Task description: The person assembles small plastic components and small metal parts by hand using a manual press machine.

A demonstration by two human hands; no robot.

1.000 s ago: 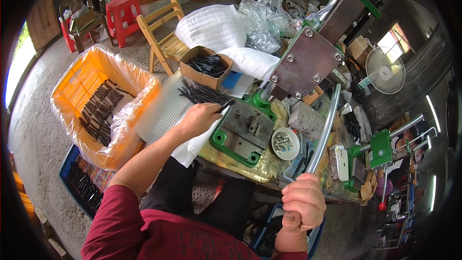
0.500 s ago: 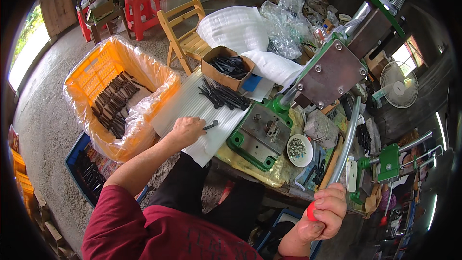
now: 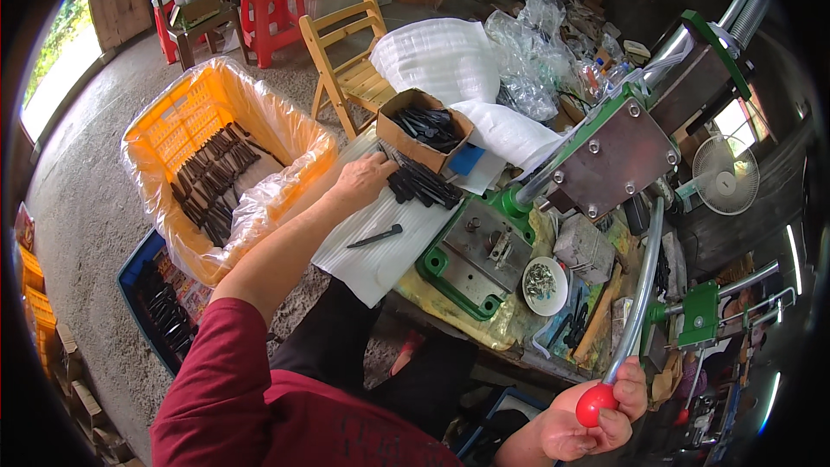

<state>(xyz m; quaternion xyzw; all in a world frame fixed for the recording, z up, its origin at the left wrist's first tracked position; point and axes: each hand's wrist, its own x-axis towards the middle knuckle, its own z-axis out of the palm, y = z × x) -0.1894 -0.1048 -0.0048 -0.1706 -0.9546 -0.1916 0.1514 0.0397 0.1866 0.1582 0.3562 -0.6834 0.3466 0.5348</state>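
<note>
Black parts (image 3: 424,185) are piled on the foam sheet (image 3: 361,266), one lying apart; with similar ones laid in the orange crate (image 3: 184,127), work seems partway. Whether any is pinched by the left hand (image 3: 359,182), reaching there, cannot be told; a red knob (image 3: 596,404) is held in the curled right hand (image 3: 616,428). Shirt lettering (image 3: 367,434) is illegible.

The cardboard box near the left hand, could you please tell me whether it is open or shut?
Open: no flaps cover the top of the cardboard box, and black pieces show inside it.
</note>
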